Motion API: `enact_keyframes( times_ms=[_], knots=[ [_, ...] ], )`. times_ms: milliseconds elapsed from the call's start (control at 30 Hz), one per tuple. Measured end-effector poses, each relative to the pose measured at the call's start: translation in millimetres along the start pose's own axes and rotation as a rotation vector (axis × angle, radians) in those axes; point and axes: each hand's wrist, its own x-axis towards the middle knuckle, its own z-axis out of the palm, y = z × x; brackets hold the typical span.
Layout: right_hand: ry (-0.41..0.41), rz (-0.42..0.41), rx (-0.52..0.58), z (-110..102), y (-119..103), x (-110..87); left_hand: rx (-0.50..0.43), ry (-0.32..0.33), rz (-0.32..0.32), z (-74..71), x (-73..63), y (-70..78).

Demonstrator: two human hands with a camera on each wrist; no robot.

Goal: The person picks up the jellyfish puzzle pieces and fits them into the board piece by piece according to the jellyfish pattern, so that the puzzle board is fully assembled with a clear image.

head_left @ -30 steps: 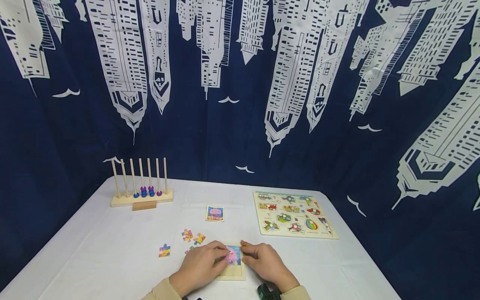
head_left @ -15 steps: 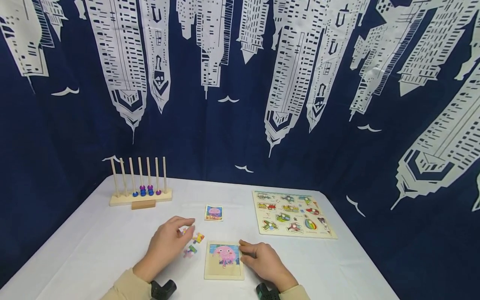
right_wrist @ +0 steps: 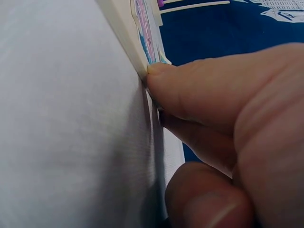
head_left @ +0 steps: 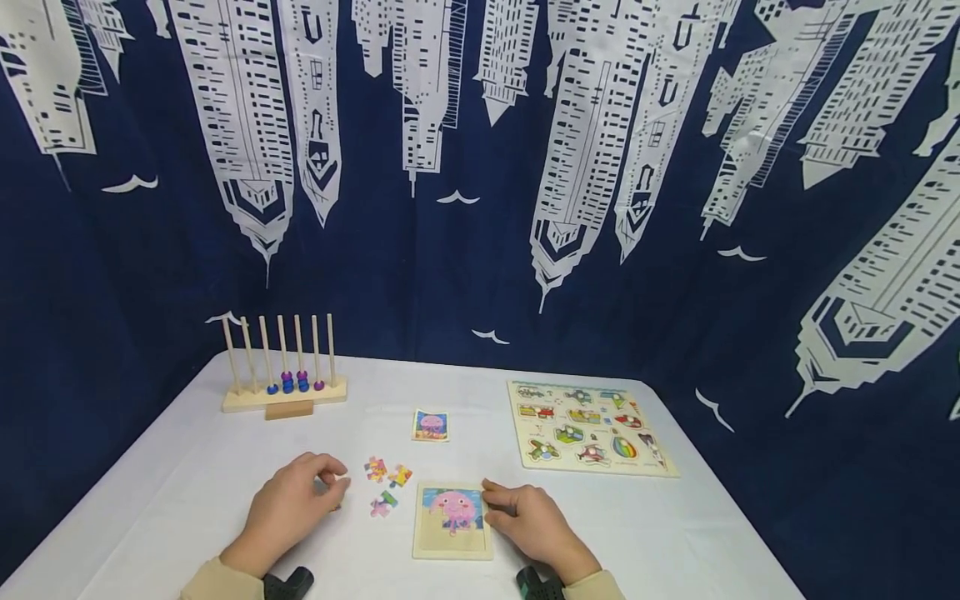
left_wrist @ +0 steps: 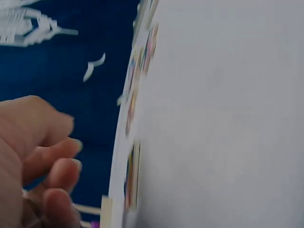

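In the head view, a square wooden puzzle board (head_left: pixel 452 546) lies flat at the front, with a pink jellyfish picture (head_left: pixel 455 502) filling its upper part. My right hand (head_left: pixel 534 523) holds the board's right edge, index finger at the top corner and thumb lower down. The right wrist view shows that thumb (right_wrist: pixel 166 88) against the wooden rim. Left of the loose pieces, my left hand (head_left: pixel 291 504) hovers low over the table, fingers loosely bent. Nothing shows between its fingers in the left wrist view; the spot beneath is hidden. Nearby lie jigsaw pieces (head_left: pixel 376 469).
A small jellyfish picture card (head_left: pixel 431 426) lies behind the board. At the back left stands a wooden peg rack (head_left: pixel 285 396) with blue and purple beads. A vehicle puzzle board (head_left: pixel 588 429) lies at the back right, and a dark patterned curtain (head_left: pixel 450 275) hangs behind the table.
My left hand has gone from the board leftward, past the loose pieces, and now covers where a blue and yellow piece lay. My right hand has stayed at the board's edge.
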Motion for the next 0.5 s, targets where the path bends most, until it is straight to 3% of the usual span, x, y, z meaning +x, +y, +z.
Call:
enact_keyframes(
  times_ms=[267, 500],
  knots=[
    [0.000, 0.005, -0.018, 0.1, 0.3, 0.2, 0.154, -0.038, 0.137, 30.1, -16.0, 20.0],
    [0.000, 0.000, -0.024, 1.2, 1.7, 0.9, 0.163, -0.027, 0.171, 40.6, -20.4, 25.7]
  ],
)
